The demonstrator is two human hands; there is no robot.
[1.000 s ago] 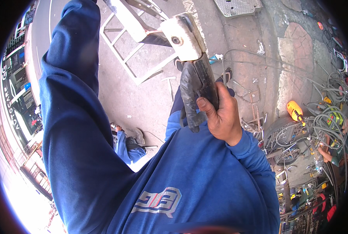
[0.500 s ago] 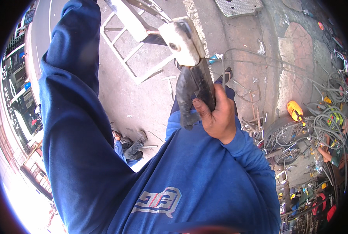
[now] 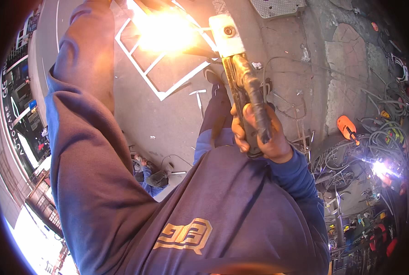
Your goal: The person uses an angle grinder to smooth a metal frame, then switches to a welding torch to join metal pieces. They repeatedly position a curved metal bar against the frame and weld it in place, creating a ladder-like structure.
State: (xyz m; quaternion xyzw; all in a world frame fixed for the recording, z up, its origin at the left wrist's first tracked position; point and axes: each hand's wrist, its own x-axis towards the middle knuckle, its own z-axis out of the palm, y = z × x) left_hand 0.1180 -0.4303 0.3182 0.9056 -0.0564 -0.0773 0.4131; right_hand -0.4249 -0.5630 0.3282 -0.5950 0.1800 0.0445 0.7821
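The long black-wrapped tool with a white block head (image 3: 244, 75) is in the right hand (image 3: 268, 135). Left of this tool, the white barred metal frame (image 3: 145, 74) lies on the grey ground (image 3: 181, 133). The slim T-shaped metal hammer (image 3: 199, 100) lies near the frame, closer to the person. Far right, the orange oval object (image 3: 345, 124) lies beside the grey coiled cables (image 3: 374, 146).

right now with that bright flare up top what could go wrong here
The flare might spit sparks onto the left sleeve near it. It also hides part of the white frame, so a slip there could go unseen. The bare right hand on the tool could get burned.
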